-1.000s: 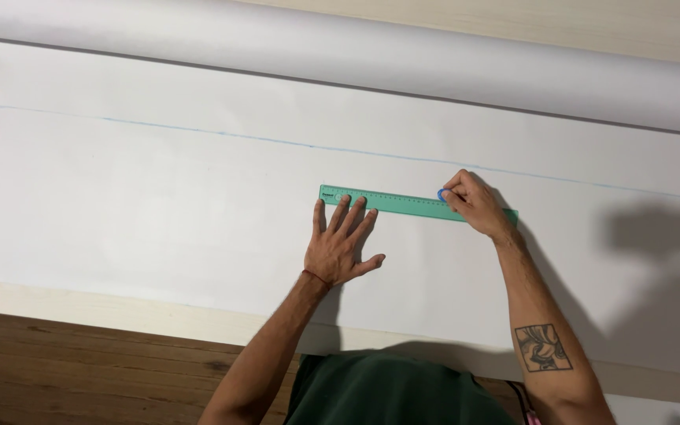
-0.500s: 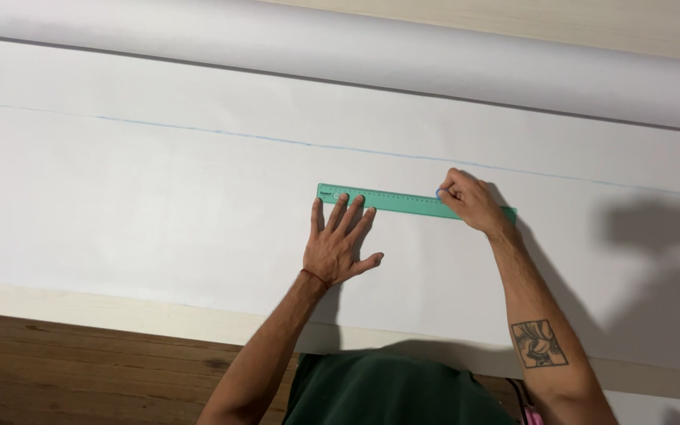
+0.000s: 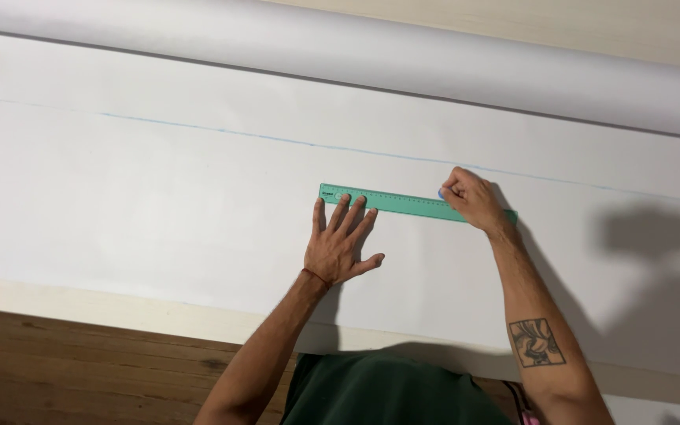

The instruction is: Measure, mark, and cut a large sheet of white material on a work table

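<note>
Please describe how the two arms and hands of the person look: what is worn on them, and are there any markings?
Both arms are bare, with no sleeves and no gloves. The left hand has a thin red cord around the wrist. The right hand wears nothing that shows, but the right forearm carries a dark, roughly square tattoo. A dark green top covers the body below.

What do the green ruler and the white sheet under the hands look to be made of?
The flat green ruler looks like plastic: even colour, thin, fine printed marks, slightly see-through perhaps. The wide white sheet seems matte paper or thin fabric, unrolled from the white roll; I cannot tell which. It takes a faint blue line.
</note>
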